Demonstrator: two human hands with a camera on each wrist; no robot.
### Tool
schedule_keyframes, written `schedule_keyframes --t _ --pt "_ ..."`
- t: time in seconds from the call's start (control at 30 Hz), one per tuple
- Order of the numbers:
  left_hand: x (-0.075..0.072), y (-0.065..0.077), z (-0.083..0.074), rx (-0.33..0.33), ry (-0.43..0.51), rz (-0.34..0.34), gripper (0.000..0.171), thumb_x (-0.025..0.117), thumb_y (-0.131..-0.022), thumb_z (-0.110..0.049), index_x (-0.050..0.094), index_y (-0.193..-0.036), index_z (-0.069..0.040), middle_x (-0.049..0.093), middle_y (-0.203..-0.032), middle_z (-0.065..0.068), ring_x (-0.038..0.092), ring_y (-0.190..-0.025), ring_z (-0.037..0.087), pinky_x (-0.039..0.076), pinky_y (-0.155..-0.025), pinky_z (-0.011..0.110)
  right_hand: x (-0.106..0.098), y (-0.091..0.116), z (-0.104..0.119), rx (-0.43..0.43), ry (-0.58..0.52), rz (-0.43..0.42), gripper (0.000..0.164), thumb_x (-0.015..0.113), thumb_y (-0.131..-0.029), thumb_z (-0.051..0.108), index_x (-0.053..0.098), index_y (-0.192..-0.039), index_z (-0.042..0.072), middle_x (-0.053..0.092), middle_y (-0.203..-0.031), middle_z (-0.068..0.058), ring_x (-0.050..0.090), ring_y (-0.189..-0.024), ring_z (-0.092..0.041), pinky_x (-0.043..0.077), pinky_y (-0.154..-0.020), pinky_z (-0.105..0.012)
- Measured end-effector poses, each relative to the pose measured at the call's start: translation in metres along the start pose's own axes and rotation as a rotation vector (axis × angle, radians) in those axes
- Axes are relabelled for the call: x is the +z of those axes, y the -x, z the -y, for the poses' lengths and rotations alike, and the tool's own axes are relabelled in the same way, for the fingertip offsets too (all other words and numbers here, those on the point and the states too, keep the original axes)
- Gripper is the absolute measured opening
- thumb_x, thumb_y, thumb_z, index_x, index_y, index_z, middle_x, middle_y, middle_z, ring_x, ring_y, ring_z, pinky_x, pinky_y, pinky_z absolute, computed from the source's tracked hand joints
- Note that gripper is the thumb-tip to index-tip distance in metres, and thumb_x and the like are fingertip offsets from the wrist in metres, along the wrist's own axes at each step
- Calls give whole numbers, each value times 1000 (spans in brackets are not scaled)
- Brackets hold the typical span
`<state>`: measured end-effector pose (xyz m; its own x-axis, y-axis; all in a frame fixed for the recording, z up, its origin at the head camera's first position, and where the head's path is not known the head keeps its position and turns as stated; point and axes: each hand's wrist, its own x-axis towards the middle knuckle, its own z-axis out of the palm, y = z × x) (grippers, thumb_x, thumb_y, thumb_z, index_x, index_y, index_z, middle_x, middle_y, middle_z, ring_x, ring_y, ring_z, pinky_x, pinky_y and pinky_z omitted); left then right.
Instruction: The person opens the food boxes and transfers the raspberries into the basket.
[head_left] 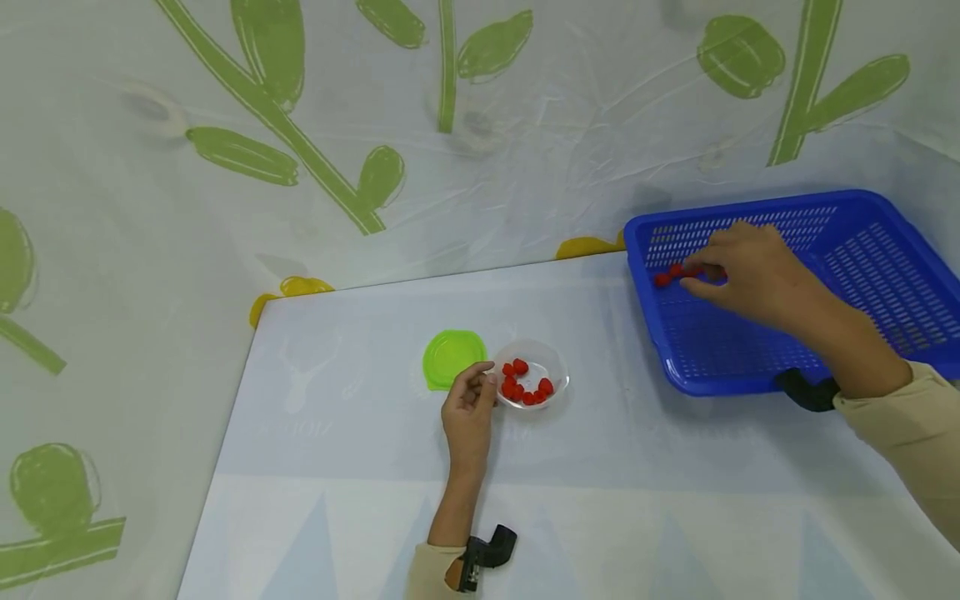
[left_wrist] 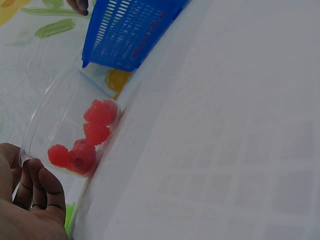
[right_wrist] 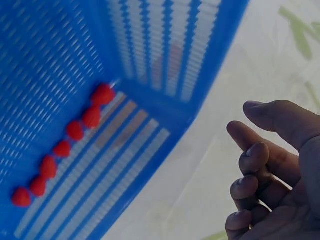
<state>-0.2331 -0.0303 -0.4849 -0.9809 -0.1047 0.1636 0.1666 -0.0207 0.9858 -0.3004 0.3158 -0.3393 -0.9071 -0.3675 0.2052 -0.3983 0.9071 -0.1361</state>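
Note:
My left hand [head_left: 468, 421] pinches the rim of a clear plastic bowl [head_left: 557, 367] on the table. Several red raspberries [left_wrist: 82, 156] lie inside the bowl. Over the left part of a blue plastic basket [head_left: 654, 329], my right hand [head_left: 757, 275] hovers with thumb and index finger apart. Nothing shows between its fingers in the right wrist view. A row of several raspberries [right_wrist: 61, 148] lies along the basket's bottom edge, partly covered by that hand in the head view.
A bright green lid [head_left: 452, 357] lies just left of the bowl, close to my left hand. The white table [head_left: 337, 433] meets a wall covering with green leaf prints [head_left: 243, 154] behind and at the left. The basket stands at the back right.

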Motion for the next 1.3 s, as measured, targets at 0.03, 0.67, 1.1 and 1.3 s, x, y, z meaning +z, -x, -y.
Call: schedule_keyframes --t 0.03,0.67,1.1,1.3 --pt "0 0 -1 -2 -4 0 24 58 -91 -11 59 -114 -4 55 -87 12 54 -73 24 52 -65 24 1 0 5 -12 -9 -11 13 76 -72 17 73 -84 12 46 -64 2 41 -68 -20 26 -62 -36" --pt "1 -1 -5 -24 45 11 24 58 -90 -9 59 -113 -2 56 -89 15 53 -75 27 52 -67 32 32 -8 77 -86 -142 43 16 75 -76 22 72 -89 14 44 -65 6 38 -72 -15 22 -63 -32" --pt "0 -1 -6 -13 46 14 24 58 -90 -8 59 -113 -1 56 -88 15 53 -75 30 52 -67 36 61 -15 114 -144 -137 114 20 74 -76 26 72 -93 15 50 -68 5 43 -77 -15 30 -67 -32" --pt "-1 -2 -7 -14 28 15 25 58 -90 -10 59 -113 -2 56 -88 13 52 -75 34 51 -67 41 78 -17 126 -168 -162 137 23 73 -77 28 72 -95 15 50 -70 6 42 -77 -14 32 -69 -31"
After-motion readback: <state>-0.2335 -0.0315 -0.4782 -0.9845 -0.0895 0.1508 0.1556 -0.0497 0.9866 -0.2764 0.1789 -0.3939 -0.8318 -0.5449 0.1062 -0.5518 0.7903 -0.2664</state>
